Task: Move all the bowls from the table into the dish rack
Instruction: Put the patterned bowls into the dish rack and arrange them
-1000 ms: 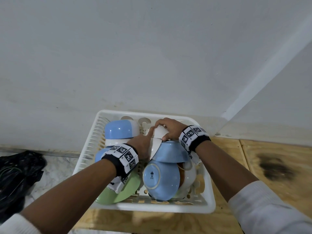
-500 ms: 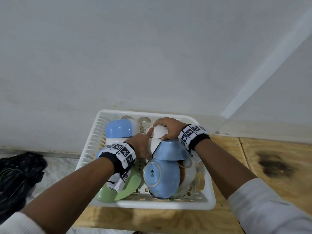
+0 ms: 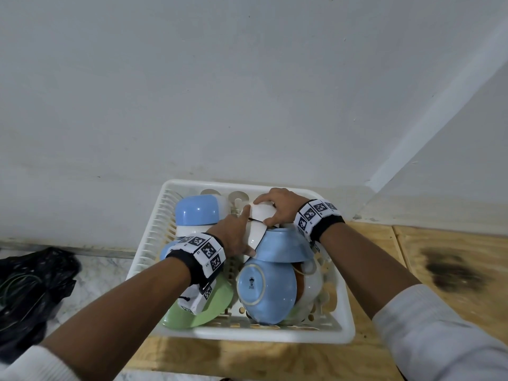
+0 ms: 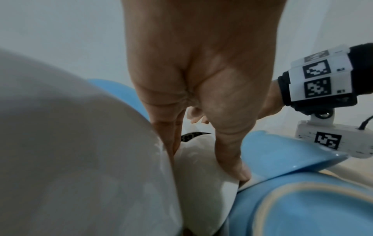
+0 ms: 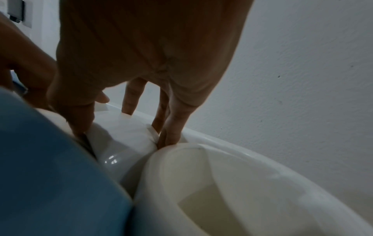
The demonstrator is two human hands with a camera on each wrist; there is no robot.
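The white bowl (image 3: 262,211) is gripped by both hands' fingers (image 5: 171,131), being wedged upright among crowded dish rack (image 3: 341,329) bowls.

Blue, white, green bowls (image 3: 266,294); white rack (image 3: 341,323).

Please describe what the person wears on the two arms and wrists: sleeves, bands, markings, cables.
Both forearms are bare below pushed-up white sleeves. The left hand and the right hand each have a black wristband carrying white blocks printed with black square code markers. Under each wrist hangs a small white box, also marked; a thin black cable leaves the right one.
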